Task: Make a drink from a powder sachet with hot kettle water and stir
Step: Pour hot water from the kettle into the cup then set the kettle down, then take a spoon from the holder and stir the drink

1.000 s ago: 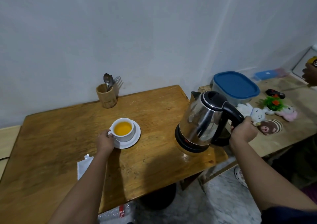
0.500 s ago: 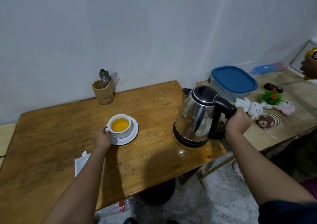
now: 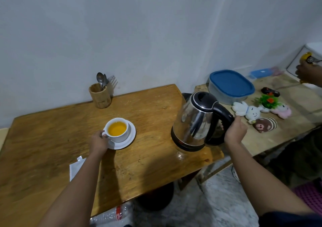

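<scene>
At frame centre a white cup (image 3: 118, 130) of orange drink sits on its saucer (image 3: 129, 139), left hand (image 3: 98, 142) pinching the fragile handle, while the right hand (image 3: 235, 131) wraps the heavy steel kettle's (image 3: 195, 120) black handle at centre right.

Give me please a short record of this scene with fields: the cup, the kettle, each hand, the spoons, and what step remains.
cup: white cup on saucer, filled with orange drink
kettle: steel kettle, upright at the wooden table's right edge
left hand: left hand at the cup handle
right hand: right hand gripping the kettle handle
spoons: in wooden holder by the wall
sachet: white sachet lying beside left forearm
remaining step: stirring, apparently
</scene>
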The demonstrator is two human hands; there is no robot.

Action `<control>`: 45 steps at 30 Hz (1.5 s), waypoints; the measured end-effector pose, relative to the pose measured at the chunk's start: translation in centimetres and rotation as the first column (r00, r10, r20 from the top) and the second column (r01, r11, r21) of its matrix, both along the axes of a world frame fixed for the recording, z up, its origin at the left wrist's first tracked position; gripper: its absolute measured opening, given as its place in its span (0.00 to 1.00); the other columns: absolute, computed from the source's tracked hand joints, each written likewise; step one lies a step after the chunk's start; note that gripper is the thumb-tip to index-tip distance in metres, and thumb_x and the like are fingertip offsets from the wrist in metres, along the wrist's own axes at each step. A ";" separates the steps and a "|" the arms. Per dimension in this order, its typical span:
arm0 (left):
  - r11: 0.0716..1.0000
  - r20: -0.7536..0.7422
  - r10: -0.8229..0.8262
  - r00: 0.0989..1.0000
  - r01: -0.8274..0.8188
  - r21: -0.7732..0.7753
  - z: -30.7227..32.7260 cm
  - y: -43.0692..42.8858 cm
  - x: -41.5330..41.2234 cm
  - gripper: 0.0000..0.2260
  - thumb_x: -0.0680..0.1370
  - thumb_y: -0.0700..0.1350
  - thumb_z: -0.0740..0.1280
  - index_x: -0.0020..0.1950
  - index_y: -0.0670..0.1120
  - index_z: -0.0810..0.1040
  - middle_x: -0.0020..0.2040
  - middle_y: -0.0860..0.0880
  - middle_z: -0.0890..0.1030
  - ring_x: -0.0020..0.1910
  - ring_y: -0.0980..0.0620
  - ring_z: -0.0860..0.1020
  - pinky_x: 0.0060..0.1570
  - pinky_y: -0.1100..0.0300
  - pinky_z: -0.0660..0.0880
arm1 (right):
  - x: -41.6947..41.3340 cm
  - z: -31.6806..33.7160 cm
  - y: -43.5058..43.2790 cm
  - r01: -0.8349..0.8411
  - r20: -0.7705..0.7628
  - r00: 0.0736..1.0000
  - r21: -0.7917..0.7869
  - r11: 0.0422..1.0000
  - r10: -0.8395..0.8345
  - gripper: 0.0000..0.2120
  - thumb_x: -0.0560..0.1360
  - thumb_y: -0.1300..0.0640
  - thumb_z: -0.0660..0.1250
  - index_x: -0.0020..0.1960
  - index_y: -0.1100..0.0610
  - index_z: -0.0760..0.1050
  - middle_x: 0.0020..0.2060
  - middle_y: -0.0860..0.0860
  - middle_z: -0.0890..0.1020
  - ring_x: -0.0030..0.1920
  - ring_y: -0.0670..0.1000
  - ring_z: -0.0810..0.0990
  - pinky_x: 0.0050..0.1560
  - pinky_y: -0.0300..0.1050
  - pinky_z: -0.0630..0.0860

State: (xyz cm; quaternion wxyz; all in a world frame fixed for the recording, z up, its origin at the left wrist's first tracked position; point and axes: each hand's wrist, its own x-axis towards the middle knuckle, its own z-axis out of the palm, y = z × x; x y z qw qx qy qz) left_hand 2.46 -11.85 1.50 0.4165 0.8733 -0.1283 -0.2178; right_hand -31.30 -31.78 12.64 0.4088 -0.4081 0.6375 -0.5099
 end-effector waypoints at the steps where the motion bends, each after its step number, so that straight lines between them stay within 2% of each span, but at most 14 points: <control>1: 1.000 -0.004 -0.004 1.000 0.004 0.004 0.0 0.0 0.1 0.14 0.79 0.39 0.57 0.64 0.38 0.72 0.63 0.36 0.75 0.61 0.36 0.73 0.58 0.44 0.71 | -0.1 -0.1 -0.1 -0.009 -0.021 1.000 -0.002 1.000 0.009 0.18 0.78 0.57 0.54 0.30 0.59 0.66 0.27 0.52 0.67 0.29 0.48 0.65 0.30 0.42 0.64; 3: 1.000 -0.012 -0.016 1.000 0.016 0.008 0.1 0.1 0.2 0.14 0.79 0.40 0.57 0.64 0.38 0.72 0.63 0.36 0.75 0.61 0.36 0.73 0.59 0.43 0.71 | -0.5 -0.2 -0.3 -0.046 -0.076 0.996 -0.016 0.999 0.045 0.13 0.78 0.58 0.55 0.36 0.62 0.68 0.29 0.52 0.66 0.30 0.49 0.64 0.32 0.47 0.59; 5: 1.000 -0.007 -0.030 1.000 0.030 0.003 0.3 0.1 0.2 0.14 0.79 0.39 0.58 0.63 0.38 0.72 0.62 0.35 0.76 0.60 0.36 0.73 0.58 0.43 0.71 | -0.7 0.4 -0.7 -0.117 -0.158 0.981 -0.043 0.992 0.109 0.11 0.77 0.60 0.55 0.37 0.62 0.69 0.30 0.53 0.68 0.33 0.50 0.66 0.38 0.44 0.61; 10: 0.998 0.005 -0.058 0.998 0.058 0.000 0.6 0.6 0.2 0.14 0.79 0.39 0.58 0.64 0.38 0.72 0.63 0.35 0.75 0.60 0.36 0.73 0.58 0.45 0.71 | 0.6 3.6 -2.8 -0.321 -0.328 0.897 -0.026 0.947 0.295 0.11 0.76 0.60 0.57 0.46 0.58 0.79 0.45 0.53 0.79 0.52 0.55 0.76 0.53 0.47 0.68; 15: 0.997 -0.023 -0.063 0.998 0.062 -0.046 1.0 0.8 0.0 0.13 0.79 0.40 0.58 0.62 0.38 0.73 0.62 0.38 0.76 0.60 0.38 0.74 0.59 0.46 0.71 | 5.6 8.1 -3.7 -0.453 -0.559 0.767 -0.123 0.883 0.315 0.11 0.76 0.60 0.60 0.52 0.60 0.80 0.53 0.57 0.82 0.57 0.57 0.76 0.55 0.42 0.67; 18: 0.991 0.020 -0.100 0.995 0.101 -0.088 1.2 1.3 0.0 0.12 0.79 0.38 0.59 0.59 0.37 0.75 0.59 0.37 0.78 0.59 0.38 0.75 0.55 0.51 0.70 | 10.7 9.6 -2.9 -0.565 -0.628 0.697 -0.183 0.804 0.347 0.11 0.75 0.62 0.61 0.51 0.62 0.80 0.51 0.60 0.82 0.54 0.57 0.77 0.49 0.38 0.66; 20: 0.988 0.053 -0.129 0.990 0.132 -0.079 1.2 1.6 0.3 0.11 0.78 0.39 0.59 0.58 0.38 0.75 0.58 0.37 0.78 0.57 0.39 0.75 0.56 0.51 0.70 | 14.8 9.5 -1.8 -0.658 -0.673 0.627 -0.190 0.729 0.392 0.10 0.74 0.62 0.62 0.51 0.62 0.80 0.50 0.60 0.82 0.52 0.57 0.78 0.50 0.41 0.69; 23: 0.979 0.071 -0.183 0.980 0.188 -0.073 1.1 2.1 0.8 0.11 0.79 0.40 0.59 0.59 0.41 0.75 0.58 0.40 0.79 0.54 0.45 0.76 0.54 0.55 0.71 | 21.5 8.0 -0.3 -0.774 -0.662 0.533 -0.131 0.619 0.527 0.10 0.74 0.62 0.62 0.51 0.61 0.80 0.49 0.57 0.81 0.50 0.55 0.78 0.52 0.45 0.73; 29: 0.954 0.107 -0.286 0.952 0.293 -0.060 0.1 2.2 2.3 0.11 0.78 0.42 0.60 0.58 0.44 0.76 0.56 0.46 0.79 0.53 0.50 0.75 0.50 0.62 0.67 | 34.1 2.4 3.0 -0.848 -0.439 0.426 0.111 0.518 0.791 0.10 0.75 0.61 0.62 0.50 0.60 0.81 0.48 0.54 0.82 0.47 0.50 0.76 0.47 0.40 0.70; 32: 0.943 0.135 -0.314 0.940 0.325 -0.071 -0.8 2.4 2.9 0.10 0.78 0.41 0.60 0.57 0.43 0.77 0.55 0.44 0.80 0.55 0.47 0.77 0.48 0.64 0.66 | 38.9 -0.2 3.8 -0.834 -0.345 0.428 0.205 0.512 0.835 0.11 0.75 0.60 0.60 0.49 0.61 0.81 0.48 0.57 0.83 0.46 0.52 0.76 0.46 0.42 0.70; 36: 0.923 0.137 -0.347 0.928 0.364 -0.128 -1.6 2.9 3.6 0.09 0.78 0.43 0.60 0.56 0.43 0.75 0.55 0.43 0.79 0.52 0.55 0.73 0.49 0.66 0.65 | 43.3 -2.4 4.3 -0.804 -0.288 0.464 0.259 0.535 0.837 0.10 0.75 0.62 0.59 0.41 0.64 0.77 0.39 0.60 0.78 0.41 0.53 0.73 0.39 0.45 0.67; 38: 0.912 0.139 -0.364 0.921 0.383 -0.149 -1.6 3.2 4.0 0.09 0.78 0.42 0.61 0.55 0.43 0.76 0.53 0.44 0.79 0.50 0.57 0.73 0.49 0.67 0.66 | 44.8 -3.1 4.1 -0.781 -0.325 0.463 0.289 0.553 0.825 0.09 0.75 0.62 0.60 0.44 0.63 0.78 0.40 0.57 0.76 0.42 0.55 0.74 0.40 0.44 0.66; 42: 0.893 0.146 -0.391 0.909 0.413 -0.178 -1.6 3.4 4.3 0.10 0.78 0.43 0.60 0.56 0.44 0.76 0.53 0.45 0.79 0.52 0.53 0.75 0.51 0.64 0.69 | 47.1 -3.9 3.6 -0.730 -0.463 0.441 0.313 0.607 0.769 0.10 0.76 0.59 0.63 0.50 0.67 0.76 0.45 0.61 0.79 0.50 0.61 0.80 0.40 0.44 0.68; 45: 0.889 0.175 -0.387 0.906 0.416 -0.189 -1.9 3.5 4.4 0.10 0.78 0.43 0.60 0.56 0.44 0.76 0.53 0.44 0.79 0.51 0.53 0.75 0.50 0.66 0.68 | 48.3 -4.3 3.9 -0.680 -0.605 0.355 0.357 0.641 0.713 0.12 0.75 0.56 0.65 0.53 0.63 0.75 0.47 0.57 0.79 0.51 0.59 0.80 0.41 0.46 0.70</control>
